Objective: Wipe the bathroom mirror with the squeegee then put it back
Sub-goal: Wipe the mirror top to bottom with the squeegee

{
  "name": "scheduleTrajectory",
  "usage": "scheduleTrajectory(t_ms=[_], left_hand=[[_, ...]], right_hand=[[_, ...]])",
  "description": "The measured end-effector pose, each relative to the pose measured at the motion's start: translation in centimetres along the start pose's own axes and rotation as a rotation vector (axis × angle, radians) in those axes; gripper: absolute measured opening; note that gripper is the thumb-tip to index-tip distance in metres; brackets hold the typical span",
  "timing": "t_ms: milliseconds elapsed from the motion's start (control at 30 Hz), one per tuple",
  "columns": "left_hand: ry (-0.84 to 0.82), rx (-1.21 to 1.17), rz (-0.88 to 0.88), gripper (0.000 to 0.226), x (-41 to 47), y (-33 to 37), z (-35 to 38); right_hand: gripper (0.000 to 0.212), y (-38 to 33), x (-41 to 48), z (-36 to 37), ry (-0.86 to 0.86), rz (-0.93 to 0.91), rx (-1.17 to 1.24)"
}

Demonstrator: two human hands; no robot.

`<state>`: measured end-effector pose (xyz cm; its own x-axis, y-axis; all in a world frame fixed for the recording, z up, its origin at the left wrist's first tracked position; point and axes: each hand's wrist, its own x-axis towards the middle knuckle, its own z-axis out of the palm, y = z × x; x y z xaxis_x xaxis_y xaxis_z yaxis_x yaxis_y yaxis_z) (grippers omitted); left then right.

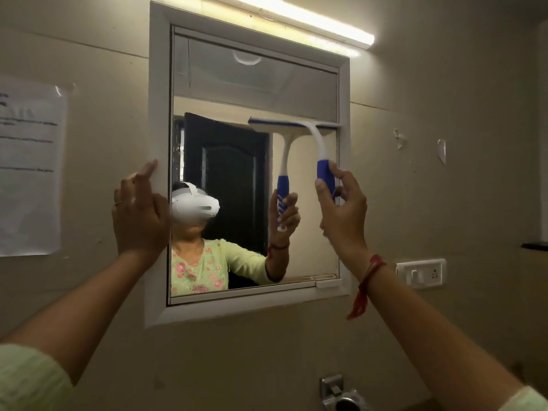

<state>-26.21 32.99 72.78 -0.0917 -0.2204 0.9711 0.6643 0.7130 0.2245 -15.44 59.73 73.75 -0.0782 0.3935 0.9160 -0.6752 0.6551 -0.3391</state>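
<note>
A white-framed mirror [344, 173] hangs on the beige wall. My right hand [344, 209] grips the blue handle of a white and blue squeegee [318, 140], whose blade lies flat against the glass about halfway up, on the right side. The glass reflects the squeegee and the hand that holds it. My left hand [139, 215] rests on the left side of the mirror frame, fingers curled, forefinger raised along the frame. Nothing is held in it.
A lit tube light [296, 16] runs above the mirror. A paper sheet [29, 167] is taped to the wall at left. A switch and socket plate [421, 272] sits right of the mirror, and a metal tap fitting [338, 393] below it.
</note>
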Motion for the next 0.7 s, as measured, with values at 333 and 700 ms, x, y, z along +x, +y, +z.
scheduleTrajectory(t_ms=[333,700], left_hand=[[-0.003,-0.004,-0.001,0.049,0.0,-0.2,0.2],[-0.006,0.001,-0.007,0.047,-0.1,-0.1,0.1]], right_hand=[[0.036,-1.2,0.9,0.5,-0.002,0.065,0.009],[0.035,0.0,-1.4,0.3,-0.012,0.05,0.041]])
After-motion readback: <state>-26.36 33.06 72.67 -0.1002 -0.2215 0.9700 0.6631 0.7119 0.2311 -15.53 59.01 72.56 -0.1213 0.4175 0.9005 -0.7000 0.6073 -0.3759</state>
